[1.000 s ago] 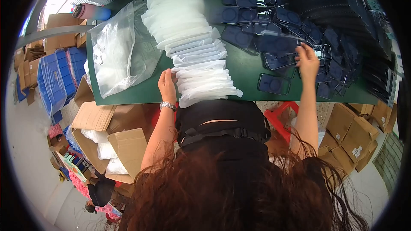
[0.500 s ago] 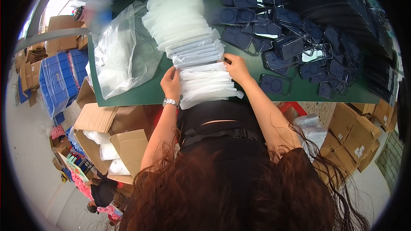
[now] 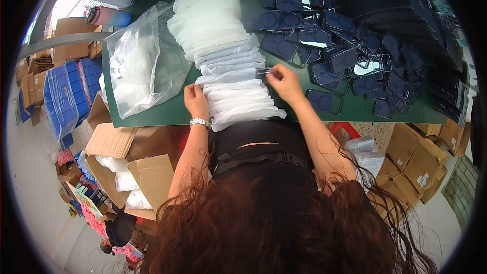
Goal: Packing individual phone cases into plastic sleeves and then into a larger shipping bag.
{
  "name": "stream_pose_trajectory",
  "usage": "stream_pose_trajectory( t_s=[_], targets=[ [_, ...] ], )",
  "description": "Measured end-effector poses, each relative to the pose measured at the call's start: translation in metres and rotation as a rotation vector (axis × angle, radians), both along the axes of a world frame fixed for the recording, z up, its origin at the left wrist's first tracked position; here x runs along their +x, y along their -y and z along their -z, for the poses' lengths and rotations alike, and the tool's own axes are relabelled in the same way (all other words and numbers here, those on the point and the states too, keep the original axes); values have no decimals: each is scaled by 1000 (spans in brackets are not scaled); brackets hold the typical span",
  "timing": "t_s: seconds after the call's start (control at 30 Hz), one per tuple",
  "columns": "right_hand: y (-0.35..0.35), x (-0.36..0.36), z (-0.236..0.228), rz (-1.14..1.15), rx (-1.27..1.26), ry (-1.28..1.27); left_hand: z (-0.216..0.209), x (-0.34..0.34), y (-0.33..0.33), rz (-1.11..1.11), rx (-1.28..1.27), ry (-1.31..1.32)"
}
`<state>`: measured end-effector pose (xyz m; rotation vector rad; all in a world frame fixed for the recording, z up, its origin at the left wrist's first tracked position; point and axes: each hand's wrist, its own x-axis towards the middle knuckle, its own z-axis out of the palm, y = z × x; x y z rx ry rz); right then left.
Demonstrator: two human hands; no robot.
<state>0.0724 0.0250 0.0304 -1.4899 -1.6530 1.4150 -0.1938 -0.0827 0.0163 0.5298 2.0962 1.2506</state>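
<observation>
A long overlapping row of white translucent bags [image 3: 205, 18] runs from the far side of the table down to my waist. With its fingertips, my left hand [image 3: 196, 100] pinches the left edge of one white bag [image 3: 223, 77] in the row. My right hand [image 3: 285, 82], also closed, grips a dark phone case [image 3: 263, 71] at that bag's right end; only a short, slightly blurred piece of the case shows. To the right lies a loose heap of dark blue phone cases [image 3: 342, 58] with clear rims, some with a ring on the back.
A large clear plastic bag [image 3: 144, 66] lies left on the green table [image 3: 195, 114], and a red-and-blue bottle [image 3: 110, 16] behind it. Stacked dark cases [image 3: 401, 0] rise at the far right. Open cardboard boxes [image 3: 152, 172] stand below left, more cartons [image 3: 413, 160] below right.
My right hand has moved slightly right, off the bag's end, and a dark phone case now shows at its fingertips. My left hand has shifted a little left and down.
</observation>
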Motion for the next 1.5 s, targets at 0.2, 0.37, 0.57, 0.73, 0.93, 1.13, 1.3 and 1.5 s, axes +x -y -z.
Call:
stream_pose_trajectory(
  t_s=[0.2, 0.37, 0.57, 0.73, 0.93, 1.13, 1.3, 1.5],
  targets=[
    [-63, 131, -58, 275, 110, 7, -11, -11, 3, 84, 57, 148],
    [-103, 204, -77, 519, 308, 293, -8, -13, -5, 7, -94, 306],
    [-48, 52, -84, 238, 447, 249, -3, 1, -9, 97, 129, 24],
    [-8, -13, 2, -68, -13, 66, -6, 7, -13, 188, 47, 8],
    [-1, -20, 2, -144, -5, 45, -3, 2, -7, 149, 2, -84],
    [-2, -22, -7, -90, -87, -12, -1, -3, -5, 109, 56, 29],
    [-23, 28, -24, -54, 7, -36, -5, -11, -4, -17, 45, 150],
    [-106, 157, -82, 339, 20, 121, -11, -11, -5, -61, 79, 306]
  ],
)
